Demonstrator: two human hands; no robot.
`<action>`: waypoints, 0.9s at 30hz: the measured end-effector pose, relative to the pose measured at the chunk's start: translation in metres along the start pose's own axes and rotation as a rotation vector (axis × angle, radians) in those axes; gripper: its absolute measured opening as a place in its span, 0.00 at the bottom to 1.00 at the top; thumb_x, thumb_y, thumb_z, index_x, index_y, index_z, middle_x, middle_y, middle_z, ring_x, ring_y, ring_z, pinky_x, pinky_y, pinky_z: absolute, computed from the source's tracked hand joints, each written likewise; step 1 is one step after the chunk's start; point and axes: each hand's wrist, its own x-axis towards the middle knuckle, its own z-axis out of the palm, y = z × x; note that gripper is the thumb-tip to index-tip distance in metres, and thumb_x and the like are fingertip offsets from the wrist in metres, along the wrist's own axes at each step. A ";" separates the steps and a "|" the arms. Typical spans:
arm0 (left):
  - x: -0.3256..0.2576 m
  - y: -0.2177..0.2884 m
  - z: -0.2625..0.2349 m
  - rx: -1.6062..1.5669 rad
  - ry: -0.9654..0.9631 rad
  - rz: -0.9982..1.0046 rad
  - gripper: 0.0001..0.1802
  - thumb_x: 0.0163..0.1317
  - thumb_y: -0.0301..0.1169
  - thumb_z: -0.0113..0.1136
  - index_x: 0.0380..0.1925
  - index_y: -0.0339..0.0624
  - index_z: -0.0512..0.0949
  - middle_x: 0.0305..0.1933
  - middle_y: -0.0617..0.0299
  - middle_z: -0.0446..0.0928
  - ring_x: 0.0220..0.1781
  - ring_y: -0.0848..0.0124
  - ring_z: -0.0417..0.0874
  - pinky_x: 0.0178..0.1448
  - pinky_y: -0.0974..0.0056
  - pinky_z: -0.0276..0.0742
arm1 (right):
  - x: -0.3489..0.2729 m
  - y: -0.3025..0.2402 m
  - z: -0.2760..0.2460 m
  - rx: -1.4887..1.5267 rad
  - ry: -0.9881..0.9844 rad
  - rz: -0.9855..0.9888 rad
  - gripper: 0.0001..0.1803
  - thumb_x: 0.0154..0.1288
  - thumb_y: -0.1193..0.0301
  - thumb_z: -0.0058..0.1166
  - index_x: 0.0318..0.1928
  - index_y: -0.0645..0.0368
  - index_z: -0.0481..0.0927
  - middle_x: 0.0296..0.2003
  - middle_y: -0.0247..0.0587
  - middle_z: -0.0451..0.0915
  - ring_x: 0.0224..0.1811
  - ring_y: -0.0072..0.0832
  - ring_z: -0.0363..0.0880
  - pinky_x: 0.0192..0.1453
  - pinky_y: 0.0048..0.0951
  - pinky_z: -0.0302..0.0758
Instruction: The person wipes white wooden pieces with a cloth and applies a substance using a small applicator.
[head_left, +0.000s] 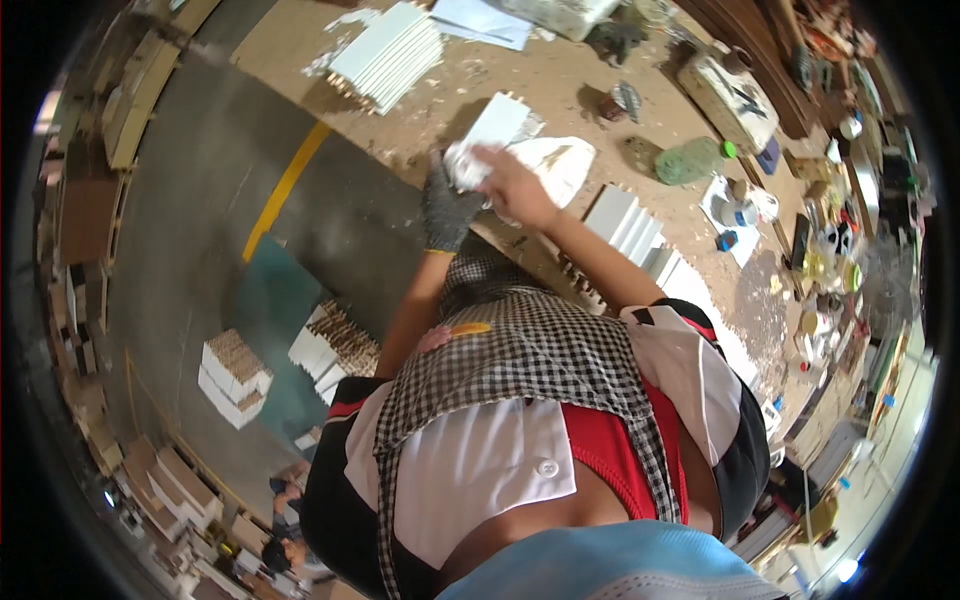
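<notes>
At the near edge of the workbench (385, 135) lies a white panel (497, 122) with small wooden pegs along its far end. My left hand (450, 208), in a dark grey knitted glove, is closed around the panel's near left side; its fingertips are partly hidden. My bare right hand (515, 188) presses a crumpled white cloth (463, 166) onto the panel's near part, fingers bent over it. Just right of the panel rests a larger white cloth (562, 165).
A row of white panels (395, 55) sits at the far left of the bench. More panels (625, 222) lie by my right forearm. A green bottle (688, 162), a brown cup (618, 102) and a white block (728, 100) stand to the right. Panel stacks (235, 375) are on the floor, left.
</notes>
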 end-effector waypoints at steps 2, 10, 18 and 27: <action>0.000 0.006 0.006 -0.199 -0.046 -0.053 0.46 0.52 0.30 0.77 0.68 0.34 0.61 0.56 0.53 0.76 0.54 0.63 0.79 0.58 0.60 0.79 | 0.003 -0.003 -0.017 -0.007 -0.014 -0.076 0.13 0.69 0.65 0.58 0.43 0.62 0.85 0.69 0.42 0.70 0.72 0.38 0.67 0.77 0.48 0.62; -0.001 0.009 0.001 0.188 -0.066 -0.148 0.46 0.57 0.29 0.73 0.72 0.31 0.57 0.68 0.47 0.67 0.65 0.58 0.72 0.69 0.56 0.70 | -0.016 0.026 0.019 -0.059 0.155 0.042 0.07 0.59 0.70 0.58 0.37 0.57 0.83 0.67 0.48 0.71 0.63 0.46 0.73 0.65 0.46 0.70; 0.026 0.039 -0.012 0.577 -0.280 0.196 0.36 0.62 0.32 0.70 0.66 0.27 0.67 0.68 0.43 0.71 0.67 0.57 0.73 0.72 0.56 0.65 | -0.028 -0.020 -0.042 0.142 0.468 0.518 0.13 0.73 0.63 0.51 0.44 0.62 0.79 0.39 0.54 0.78 0.42 0.55 0.76 0.47 0.50 0.74; 0.007 0.006 -0.017 -0.106 -0.379 -0.169 0.29 0.67 0.40 0.59 0.63 0.34 0.72 0.62 0.46 0.76 0.62 0.55 0.78 0.62 0.52 0.76 | 0.011 -0.040 -0.010 0.277 0.573 0.544 0.19 0.70 0.64 0.55 0.55 0.64 0.75 0.41 0.58 0.78 0.43 0.55 0.77 0.46 0.48 0.75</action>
